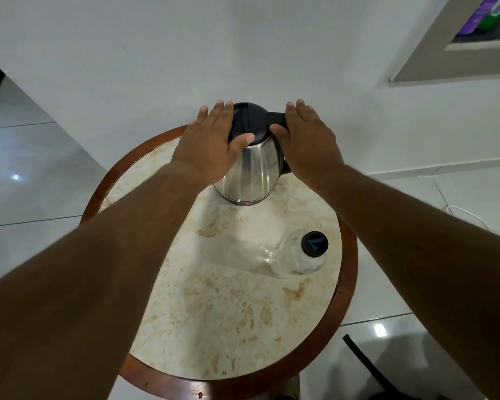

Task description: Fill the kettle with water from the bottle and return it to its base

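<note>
A steel kettle (250,168) with a black lid and black handle stands at the far side of the round table (214,298), on a dark base (237,201) where a small red light shows. My left hand (214,140) lies flat on the lid's left side, fingers straight, thumb on the lid. My right hand (306,140) rests on top of the handle with fingers extended and the thumb against the handle's near side. A clear plastic bottle (298,259) with a black cap on stands upright on the table's right part, apart from both hands.
The table has a marble-patterned top and a brown wooden rim (348,284), set against a white wall. White floor tiles surround it. A white cable (462,210) lies on the floor at right, and a dark strap (367,362) at bottom right.
</note>
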Demonstrator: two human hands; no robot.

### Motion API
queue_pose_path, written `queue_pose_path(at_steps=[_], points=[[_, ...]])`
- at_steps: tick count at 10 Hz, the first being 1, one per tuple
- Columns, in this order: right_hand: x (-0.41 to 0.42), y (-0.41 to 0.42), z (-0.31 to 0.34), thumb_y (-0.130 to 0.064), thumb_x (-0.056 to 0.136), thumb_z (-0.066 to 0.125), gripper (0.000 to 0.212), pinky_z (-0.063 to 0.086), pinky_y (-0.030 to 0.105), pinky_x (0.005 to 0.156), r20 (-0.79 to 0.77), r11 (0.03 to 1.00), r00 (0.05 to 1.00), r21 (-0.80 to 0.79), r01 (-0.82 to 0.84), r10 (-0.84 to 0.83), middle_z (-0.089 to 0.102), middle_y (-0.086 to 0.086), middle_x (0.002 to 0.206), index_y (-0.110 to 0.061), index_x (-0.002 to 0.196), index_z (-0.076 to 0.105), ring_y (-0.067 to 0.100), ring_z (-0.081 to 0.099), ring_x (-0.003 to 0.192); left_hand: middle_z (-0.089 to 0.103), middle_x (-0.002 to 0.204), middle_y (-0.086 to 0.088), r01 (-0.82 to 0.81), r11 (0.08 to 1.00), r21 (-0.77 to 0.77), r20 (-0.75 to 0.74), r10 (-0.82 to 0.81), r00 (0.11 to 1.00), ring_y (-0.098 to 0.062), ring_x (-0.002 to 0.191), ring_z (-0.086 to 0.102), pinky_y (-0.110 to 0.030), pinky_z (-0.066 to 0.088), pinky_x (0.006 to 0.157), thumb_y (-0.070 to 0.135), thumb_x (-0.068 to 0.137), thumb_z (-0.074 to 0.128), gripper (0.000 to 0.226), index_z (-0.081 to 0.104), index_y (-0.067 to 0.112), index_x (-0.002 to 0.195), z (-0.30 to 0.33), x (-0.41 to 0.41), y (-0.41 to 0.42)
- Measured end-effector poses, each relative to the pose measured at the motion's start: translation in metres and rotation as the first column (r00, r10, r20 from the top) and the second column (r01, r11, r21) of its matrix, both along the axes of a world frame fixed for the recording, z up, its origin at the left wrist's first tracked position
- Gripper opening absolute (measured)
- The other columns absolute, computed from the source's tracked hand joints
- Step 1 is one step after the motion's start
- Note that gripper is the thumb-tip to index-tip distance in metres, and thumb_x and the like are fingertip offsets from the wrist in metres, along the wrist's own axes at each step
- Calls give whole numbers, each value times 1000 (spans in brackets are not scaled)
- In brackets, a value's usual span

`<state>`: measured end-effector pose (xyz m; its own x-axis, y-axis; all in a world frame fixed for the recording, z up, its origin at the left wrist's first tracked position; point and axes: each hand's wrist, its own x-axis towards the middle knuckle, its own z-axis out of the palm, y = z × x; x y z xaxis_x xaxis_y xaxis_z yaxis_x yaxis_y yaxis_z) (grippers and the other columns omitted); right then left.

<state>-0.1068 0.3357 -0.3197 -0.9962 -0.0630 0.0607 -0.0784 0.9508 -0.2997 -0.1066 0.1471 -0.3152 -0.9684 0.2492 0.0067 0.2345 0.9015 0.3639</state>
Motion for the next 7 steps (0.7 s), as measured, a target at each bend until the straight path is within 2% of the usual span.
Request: queue_pose_path(at_steps=[2,4,5,6,7], points=[[0,0,-2,-44,101,29,61,24,45,114,-17,1000,1000,5,1,-1,23,18,158,-6,148,24,31,18,146,12,161,-10,-3,1000,19,2,3,1000,-34,147,6,-48,11,116,54,96,31,73,12,13,152,-2,-1,-1],[2,-1,17,-47,100,31,68,16,42,117,99,999,995,6,-33,32,17,21,159,-2,149,17,32,10,148,11,161,-12,32,997,-73,26,-30,999,-36,147,5,-51,13,117,63,91,25,81,6,13,152,15,4,-6],[10,1,44,-51,98,35,76,16,45,118,138,998,988,-12,-65,66,14,22,159,0,149,14,33,7,148,11,161,-14,-18,1000,-26,43,19,999,-34,147,7,-48,12,117,76,79,19,98,3,13,152,38,17,-17],[9,3,96,-56,95,36,82,13,44,119,129,996,988,3,-84,83,9,22,160,0,149,10,32,4,148,13,160,-18,-62,997,-47,39,64,997,-36,146,9,-47,12,118,83,69,12,112,8,7,151,85,21,-22],[6,3,183,-60,91,40,90,14,46,120,9,985,989,89,-150,149,9,23,159,1,149,9,34,4,148,14,159,-19,-68,989,-131,-67,59,996,-36,146,9,-47,11,118,84,67,9,115,9,4,151,153,25,-32]])
